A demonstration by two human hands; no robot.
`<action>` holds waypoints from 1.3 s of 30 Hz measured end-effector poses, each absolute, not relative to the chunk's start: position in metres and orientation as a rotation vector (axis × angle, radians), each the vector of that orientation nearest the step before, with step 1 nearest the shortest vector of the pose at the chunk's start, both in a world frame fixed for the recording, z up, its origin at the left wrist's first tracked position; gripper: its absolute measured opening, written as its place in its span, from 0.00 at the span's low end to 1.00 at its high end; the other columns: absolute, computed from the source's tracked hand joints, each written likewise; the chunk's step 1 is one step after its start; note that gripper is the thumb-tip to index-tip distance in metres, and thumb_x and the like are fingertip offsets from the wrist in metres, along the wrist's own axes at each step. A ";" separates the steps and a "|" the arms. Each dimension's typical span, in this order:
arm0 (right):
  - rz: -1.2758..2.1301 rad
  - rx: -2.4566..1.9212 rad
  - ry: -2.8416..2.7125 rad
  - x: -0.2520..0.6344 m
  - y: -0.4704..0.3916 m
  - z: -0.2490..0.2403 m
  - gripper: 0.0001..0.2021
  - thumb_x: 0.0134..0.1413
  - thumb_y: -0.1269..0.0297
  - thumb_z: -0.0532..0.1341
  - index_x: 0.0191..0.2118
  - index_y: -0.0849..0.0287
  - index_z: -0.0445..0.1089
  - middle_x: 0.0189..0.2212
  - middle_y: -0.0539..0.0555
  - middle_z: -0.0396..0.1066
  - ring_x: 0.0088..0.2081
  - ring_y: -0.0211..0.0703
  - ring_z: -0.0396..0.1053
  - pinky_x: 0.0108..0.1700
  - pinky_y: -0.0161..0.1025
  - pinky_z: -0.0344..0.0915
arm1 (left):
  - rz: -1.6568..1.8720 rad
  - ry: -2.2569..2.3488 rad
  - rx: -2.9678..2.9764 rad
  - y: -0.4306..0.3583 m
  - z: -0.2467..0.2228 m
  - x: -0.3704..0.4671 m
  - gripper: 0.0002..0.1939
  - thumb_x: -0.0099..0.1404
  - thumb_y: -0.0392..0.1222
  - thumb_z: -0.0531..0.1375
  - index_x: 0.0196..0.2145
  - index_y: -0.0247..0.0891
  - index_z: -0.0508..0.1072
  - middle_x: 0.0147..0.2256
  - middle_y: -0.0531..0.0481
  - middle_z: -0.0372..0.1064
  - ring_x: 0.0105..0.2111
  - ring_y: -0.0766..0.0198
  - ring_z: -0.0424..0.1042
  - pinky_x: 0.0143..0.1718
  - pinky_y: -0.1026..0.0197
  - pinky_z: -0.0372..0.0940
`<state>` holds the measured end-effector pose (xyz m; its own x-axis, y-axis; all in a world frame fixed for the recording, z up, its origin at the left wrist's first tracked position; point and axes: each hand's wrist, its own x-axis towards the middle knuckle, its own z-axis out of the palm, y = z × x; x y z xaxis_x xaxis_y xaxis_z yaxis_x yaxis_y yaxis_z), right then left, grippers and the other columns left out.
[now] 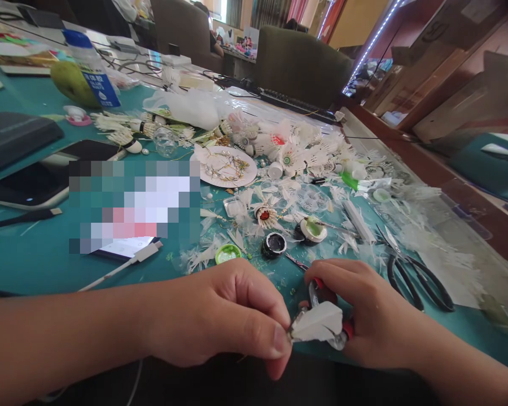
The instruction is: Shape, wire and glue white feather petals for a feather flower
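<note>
Between thumb and forefinger, my left hand [245,321] pinches the base of a white feather piece [317,322], which points right. My right hand [372,310] is wrapped round a small hand tool with red and clear handles [347,330], seemingly pliers. Its jaws are mostly hidden behind the feather, close to my left fingertips, and I cannot tell whether they touch it. Just beyond my hands are an open black jar [274,245], a jar with green contents [313,230] and a green lid [227,254].
Black-handled scissors [421,276] lie right of my right hand. A paper plate [226,167] holds thin wire pieces. Behind it is a heap of shuttlecocks [296,152]. Phones [29,183], a white cable [146,252] and a blue-labelled glue bottle [95,73] are on the left.
</note>
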<state>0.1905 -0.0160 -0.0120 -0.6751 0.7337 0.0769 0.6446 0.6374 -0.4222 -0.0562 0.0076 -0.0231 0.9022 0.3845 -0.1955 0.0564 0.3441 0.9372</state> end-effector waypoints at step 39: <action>0.491 -1.133 -2.650 0.193 -0.012 -0.012 0.01 0.53 0.69 0.56 0.33 0.56 0.63 0.25 0.48 0.64 0.25 0.38 0.59 0.27 0.37 0.50 | 0.400 0.580 1.495 -0.001 -0.023 -0.055 0.14 0.66 0.47 0.59 0.25 0.37 0.70 0.22 0.54 0.61 0.24 0.66 0.61 0.25 0.64 0.54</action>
